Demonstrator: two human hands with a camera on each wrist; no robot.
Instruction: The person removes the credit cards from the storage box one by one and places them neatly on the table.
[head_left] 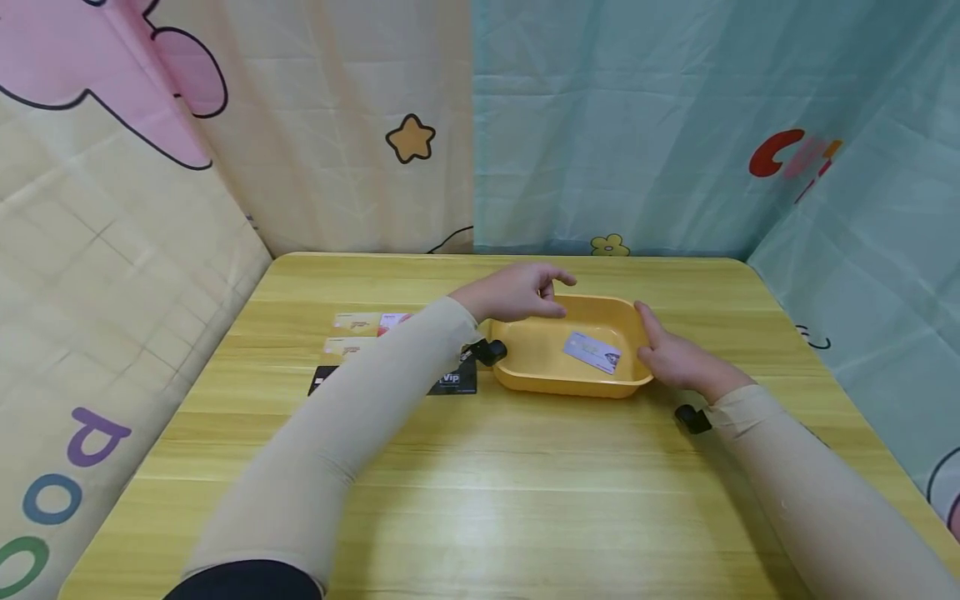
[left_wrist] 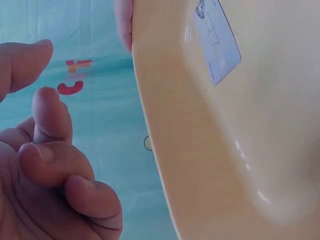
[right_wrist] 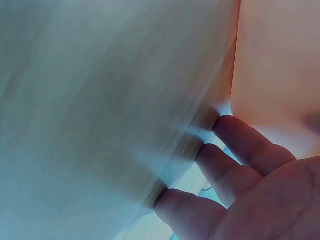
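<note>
A yellow plastic tray (head_left: 570,387) sits on the wooden table. Inside it lies one pale card (head_left: 592,352), tilted to one side, which also shows in the left wrist view. Above the tray's back left part is my left hand (head_left: 517,292), its fingers loosely bent with nothing between them. My right hand (head_left: 678,358) holds the tray's right rim, the thumb at the inner side. In the right wrist view several right fingers (right_wrist: 220,175) reach down beside the tray's outer wall; their tips touch the table.
Left of the tray, partly behind my left forearm, several cards lie in rows: a yellow card (head_left: 357,323), a pink card (head_left: 392,322) and a black card (head_left: 454,380) marked Vip. Printed curtains (head_left: 600,125) stand behind and beside the table (head_left: 525,483).
</note>
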